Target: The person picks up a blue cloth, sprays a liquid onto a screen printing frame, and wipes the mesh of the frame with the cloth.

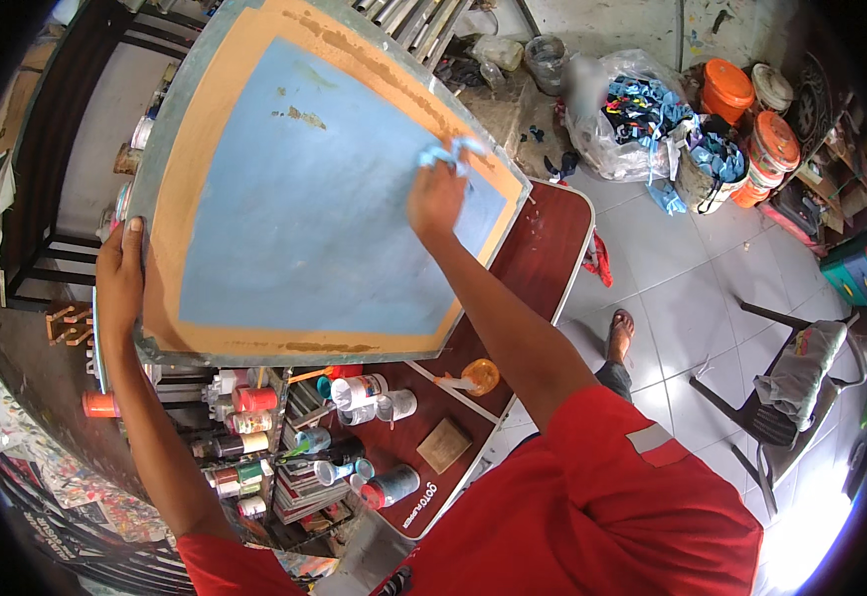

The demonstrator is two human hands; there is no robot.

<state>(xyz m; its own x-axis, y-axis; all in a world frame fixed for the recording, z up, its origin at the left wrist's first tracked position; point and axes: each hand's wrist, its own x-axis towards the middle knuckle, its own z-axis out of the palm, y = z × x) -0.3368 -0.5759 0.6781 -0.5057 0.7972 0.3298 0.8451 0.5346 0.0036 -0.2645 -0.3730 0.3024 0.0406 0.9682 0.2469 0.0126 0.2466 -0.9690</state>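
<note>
A large screen printing frame (168, 179) stands tilted up in front of me, with a grey rim, a tan border and a blue middle panel (324, 209). Brownish smears mark the border and the panel's upper left. My left hand (120, 273) grips the frame's left edge, thumb on the front face. Over at the panel's upper right, my right hand (437, 199) is closed on a light blue rag (450, 154) held against the surface. That hand is slightly blurred.
Below the frame, a dark red table (421, 507) carries several tubs, a brown block (443, 445) and an orange-lidded jar (480, 376). Paint jars (246, 421) line a shelf at left. Bags of cloth scraps (642, 109), orange buckets (727, 89) and a chair (791, 397) stand at right.
</note>
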